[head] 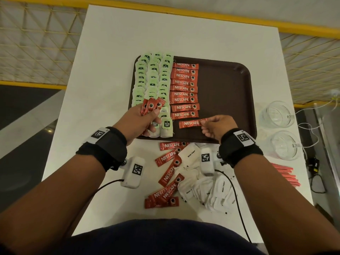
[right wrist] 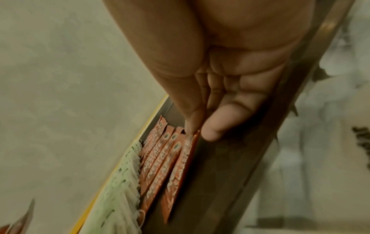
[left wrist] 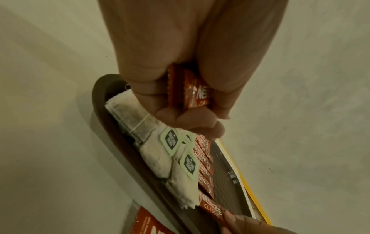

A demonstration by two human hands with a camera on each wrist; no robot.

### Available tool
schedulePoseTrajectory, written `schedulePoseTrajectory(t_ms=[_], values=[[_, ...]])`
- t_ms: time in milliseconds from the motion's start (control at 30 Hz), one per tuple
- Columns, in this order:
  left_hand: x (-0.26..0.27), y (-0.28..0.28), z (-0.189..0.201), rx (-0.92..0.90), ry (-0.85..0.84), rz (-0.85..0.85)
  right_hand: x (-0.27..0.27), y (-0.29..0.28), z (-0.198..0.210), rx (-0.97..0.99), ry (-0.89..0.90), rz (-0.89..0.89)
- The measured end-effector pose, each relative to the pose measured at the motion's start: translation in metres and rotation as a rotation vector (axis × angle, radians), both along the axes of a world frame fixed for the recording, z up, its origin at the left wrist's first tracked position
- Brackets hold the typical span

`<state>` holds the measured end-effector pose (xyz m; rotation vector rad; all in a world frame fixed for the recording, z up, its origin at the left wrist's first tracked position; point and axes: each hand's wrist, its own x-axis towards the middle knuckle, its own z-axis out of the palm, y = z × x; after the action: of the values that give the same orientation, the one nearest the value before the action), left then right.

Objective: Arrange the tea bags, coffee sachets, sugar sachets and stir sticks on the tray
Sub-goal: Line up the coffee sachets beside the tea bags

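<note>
A brown tray (head: 226, 83) holds rows of green-tagged tea bags (head: 152, 80) on its left and a column of red coffee sachets (head: 184, 89) beside them. My left hand (head: 143, 120) grips a small bunch of coffee sachets (head: 151, 106) over the tea bags; the same bunch of coffee sachets (left wrist: 188, 93) shows in the left wrist view. My right hand (head: 215, 126) pinches the end of one coffee sachet (head: 191, 123) lying at the bottom of the column, also seen as the coffee sachet (right wrist: 178, 174).
Loose coffee sachets (head: 169, 173) and white sugar sachets (head: 207, 190) lie on the white table (head: 110, 52) in front of the tray. Red stir sticks (head: 285, 173) lie at the right, near two glass cups (head: 277, 115). Cables run off the right edge.
</note>
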<state>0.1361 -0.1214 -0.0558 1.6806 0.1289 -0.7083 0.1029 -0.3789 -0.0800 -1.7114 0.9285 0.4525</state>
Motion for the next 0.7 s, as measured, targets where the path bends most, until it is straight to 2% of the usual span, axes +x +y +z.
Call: schedulePoseTrajectory(t_ms=[233,433,700], values=[[-0.003,0.001,0.000,0.012,0.037,-0.011,0.012,0.018,-0.005,-0.385,0.012,0.311],[-0.004,0.004,0.003,0.025,0.035,-0.005,0.017,0.023,0.005,-0.461,0.053,0.443],[-0.004,0.006,0.006,0.022,0.035,0.004,0.015,0.022,0.006,-0.464,0.067,0.465]])
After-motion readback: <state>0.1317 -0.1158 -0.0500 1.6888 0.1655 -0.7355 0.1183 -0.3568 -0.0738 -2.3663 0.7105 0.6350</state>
